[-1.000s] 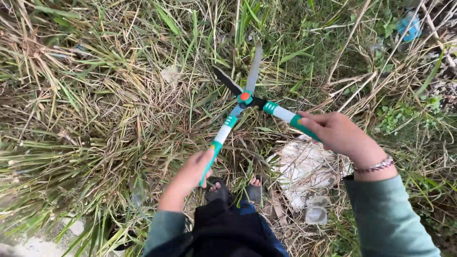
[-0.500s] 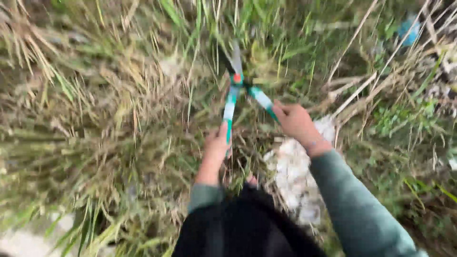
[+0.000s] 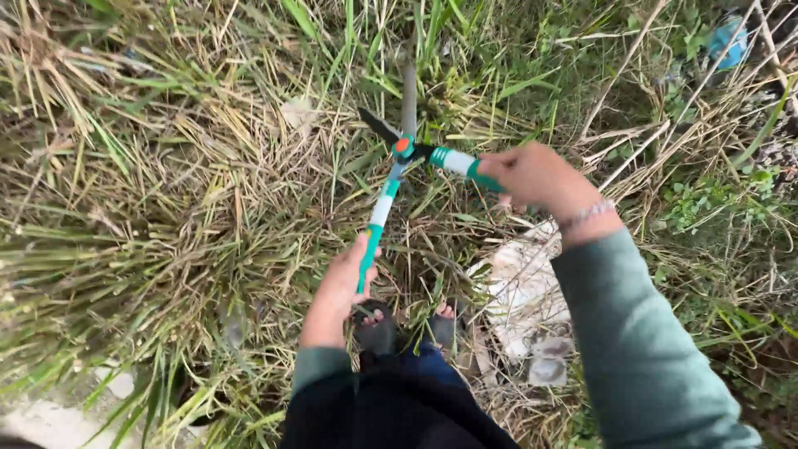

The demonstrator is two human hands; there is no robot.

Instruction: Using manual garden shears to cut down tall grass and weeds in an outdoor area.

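Garden shears [image 3: 405, 150] with blades parted sit over dry, tangled grass [image 3: 208, 208]. The left hand [image 3: 345, 278] and right hand [image 3: 532, 175] each wrap tightly around a green-and-white handle. They look rigid and fairly heavy, best held at the handle ends.

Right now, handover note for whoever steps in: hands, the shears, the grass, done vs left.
Left hand: closed on the lower green handle of the hedge shears.
Right hand: closed on the upper green-and-white handle.
Shears: blades spread apart in a V, tips pointing away from the person into the green grass ahead, pivot at the orange bolt.
Done: cannot tell what has been cut; dry straw-coloured grass lies flattened on the left.
Left: upright green blades stand at and beyond the blade tips.
Nearby: pale rubble beside the person's sandalled feet, low right.
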